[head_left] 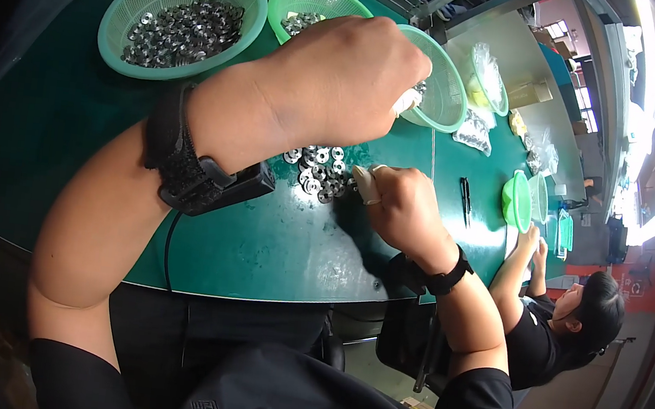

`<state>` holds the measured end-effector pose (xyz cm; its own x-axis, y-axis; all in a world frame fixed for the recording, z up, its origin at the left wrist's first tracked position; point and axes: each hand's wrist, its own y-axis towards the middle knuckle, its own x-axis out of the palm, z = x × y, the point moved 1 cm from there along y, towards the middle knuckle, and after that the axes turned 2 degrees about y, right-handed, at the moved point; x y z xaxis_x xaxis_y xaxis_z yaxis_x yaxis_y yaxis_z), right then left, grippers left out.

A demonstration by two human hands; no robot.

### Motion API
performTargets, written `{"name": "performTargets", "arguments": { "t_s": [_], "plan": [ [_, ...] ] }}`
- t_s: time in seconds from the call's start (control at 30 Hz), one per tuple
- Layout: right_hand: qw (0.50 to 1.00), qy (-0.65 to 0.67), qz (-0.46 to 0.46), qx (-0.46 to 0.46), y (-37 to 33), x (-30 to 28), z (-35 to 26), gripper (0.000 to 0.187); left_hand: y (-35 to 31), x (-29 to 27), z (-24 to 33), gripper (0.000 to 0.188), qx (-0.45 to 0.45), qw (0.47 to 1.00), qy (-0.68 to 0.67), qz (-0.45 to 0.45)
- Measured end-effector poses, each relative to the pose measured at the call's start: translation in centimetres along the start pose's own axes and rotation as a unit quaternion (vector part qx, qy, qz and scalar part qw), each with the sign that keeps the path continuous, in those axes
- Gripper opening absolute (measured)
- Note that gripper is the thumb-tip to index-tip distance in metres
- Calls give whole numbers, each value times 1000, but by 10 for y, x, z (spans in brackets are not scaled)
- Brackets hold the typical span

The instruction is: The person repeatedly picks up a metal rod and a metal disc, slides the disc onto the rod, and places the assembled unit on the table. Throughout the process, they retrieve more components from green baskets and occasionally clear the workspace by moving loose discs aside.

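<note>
My left hand [350,78] is closed and reaches across to the edge of a pale green mesh basket [451,97]. A cream finger cot [407,102] covers one of its fingertips; what the fingers hold, if anything, is hidden. Closed too, my right hand [404,209] has its fingertips, also in cream cots [367,185], at the right side of a loose pile of small round metal parts with centre holes [321,173]. Whatever sits between those fingertips is too small to make out. The pile lies on the green table [257,257].
A large green basket [111,30] full of metal parts stands at the far left, beside a second green basket [343,0]. To the right lie a black pen [465,200] and a bag of parts [475,131]. A co-worker [564,328] sits at right near green baskets [516,200].
</note>
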<state>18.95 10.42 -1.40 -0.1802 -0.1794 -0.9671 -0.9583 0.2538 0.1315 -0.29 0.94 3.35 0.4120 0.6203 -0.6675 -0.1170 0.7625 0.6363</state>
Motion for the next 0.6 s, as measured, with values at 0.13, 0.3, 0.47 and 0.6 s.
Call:
{"name": "performTargets", "arguments": {
  "t_s": [0.13,0.3,0.47,0.6],
  "plan": [
    [979,165,-42,115,5,1,19,45,-2,-1,1,13,-45,988,21,-148],
    [911,306,-146,234,17,-14,19,46,-15,17,-3,11,-60,955,-1,-291],
    [897,314,-186,248,18,-14,28,48,-23,33,-1,10,-37,942,-36,-331],
    [814,508,-101,264,8,-14,47,50,-20,36,0,19,-31,951,-92,-293]
  ]
}}
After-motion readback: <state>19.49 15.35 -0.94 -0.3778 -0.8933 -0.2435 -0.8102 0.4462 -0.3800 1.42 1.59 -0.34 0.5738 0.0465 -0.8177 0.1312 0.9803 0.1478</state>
